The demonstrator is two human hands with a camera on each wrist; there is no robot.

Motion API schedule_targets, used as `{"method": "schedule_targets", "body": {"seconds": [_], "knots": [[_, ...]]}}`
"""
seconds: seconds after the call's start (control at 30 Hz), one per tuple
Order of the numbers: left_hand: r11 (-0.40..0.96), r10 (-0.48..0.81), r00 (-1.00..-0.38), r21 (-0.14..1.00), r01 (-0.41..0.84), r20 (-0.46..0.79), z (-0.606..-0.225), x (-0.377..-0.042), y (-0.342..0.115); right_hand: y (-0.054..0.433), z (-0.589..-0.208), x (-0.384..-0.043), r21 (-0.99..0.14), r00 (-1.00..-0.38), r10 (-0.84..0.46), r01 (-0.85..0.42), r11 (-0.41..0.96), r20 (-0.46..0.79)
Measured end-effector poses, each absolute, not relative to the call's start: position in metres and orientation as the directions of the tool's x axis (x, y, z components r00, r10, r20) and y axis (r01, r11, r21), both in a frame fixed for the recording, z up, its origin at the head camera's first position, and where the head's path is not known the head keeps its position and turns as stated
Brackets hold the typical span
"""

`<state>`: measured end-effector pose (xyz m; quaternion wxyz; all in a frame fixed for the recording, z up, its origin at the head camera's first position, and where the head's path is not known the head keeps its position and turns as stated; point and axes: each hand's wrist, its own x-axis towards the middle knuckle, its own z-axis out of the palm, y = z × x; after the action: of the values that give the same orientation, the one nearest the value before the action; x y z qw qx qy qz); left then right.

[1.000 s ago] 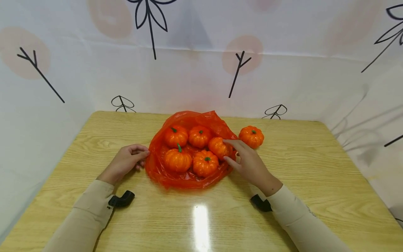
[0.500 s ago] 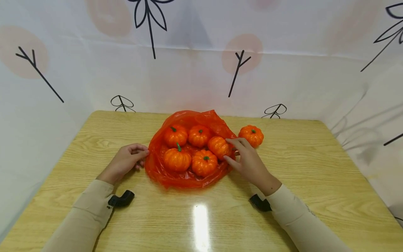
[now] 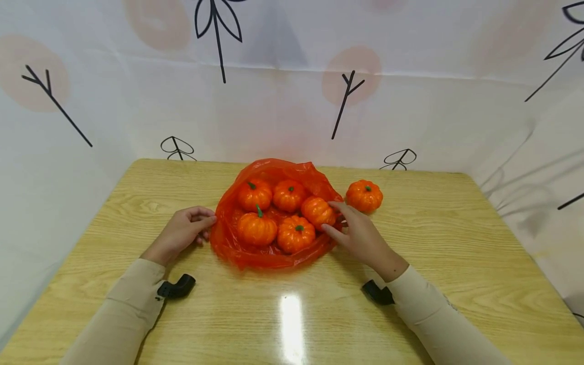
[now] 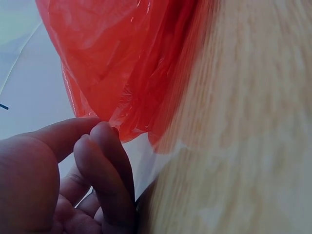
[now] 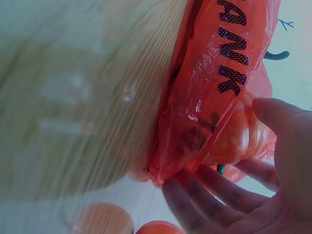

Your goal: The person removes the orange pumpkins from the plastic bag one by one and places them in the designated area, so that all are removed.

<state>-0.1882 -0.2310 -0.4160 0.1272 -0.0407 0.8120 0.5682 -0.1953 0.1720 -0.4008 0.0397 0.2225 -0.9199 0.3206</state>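
An orange-red plastic bag (image 3: 237, 256) lies spread open mid-table with several small orange pumpkins in it. My left hand (image 3: 180, 230) pinches the bag's left edge between thumb and forefinger, as the left wrist view shows at the red film (image 4: 109, 58). On the right side, my right hand (image 3: 360, 238) spans a pumpkin (image 3: 317, 212) inside the bag, thumb on its near side and forefinger at its far side. That pumpkin (image 5: 234, 134) lies tilted, its green stem turned toward the fingers in the right wrist view. The other right fingertips are at the bag's rim.
Another pumpkin (image 3: 365, 196) sits on the wooden table (image 3: 438, 243), just behind the right hand. A pale patterned cloth (image 3: 274, 116) hangs along the table's back edge. Black curved pieces (image 3: 178, 287) stick out at both wrists.
The right forefinger has slid slightly back over the pumpkin, which has turned a little. The left hand and the bag have stayed nearly still.
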Motion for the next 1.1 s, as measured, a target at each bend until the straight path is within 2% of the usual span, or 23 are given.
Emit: {"method": "schedule_targets", "body": {"seconds": [0.47,0.83,1.1], "knots": [[0.342,0.082,-0.964,0.916,-0.21,-0.251,-0.4152,-0.1878,-0.2317,0.1702,-0.3997,-0.1947,-0.556,-0.89,-0.4,-0.451,0.699,0.219],[0.339,0.082,-0.966,0.918,-0.205,-0.246,-0.419,-0.1902,-0.2315,0.1713,-0.4006,-0.1954,-0.637,-0.912,-0.376,-0.387,0.667,0.161],[0.349,0.071,-0.968,0.916,-0.201,-0.239,-0.4163,-0.1885,-0.2303,0.172,-0.4034,-0.1971,-0.662,-0.907,-0.391,-0.389,0.641,0.154]]}}
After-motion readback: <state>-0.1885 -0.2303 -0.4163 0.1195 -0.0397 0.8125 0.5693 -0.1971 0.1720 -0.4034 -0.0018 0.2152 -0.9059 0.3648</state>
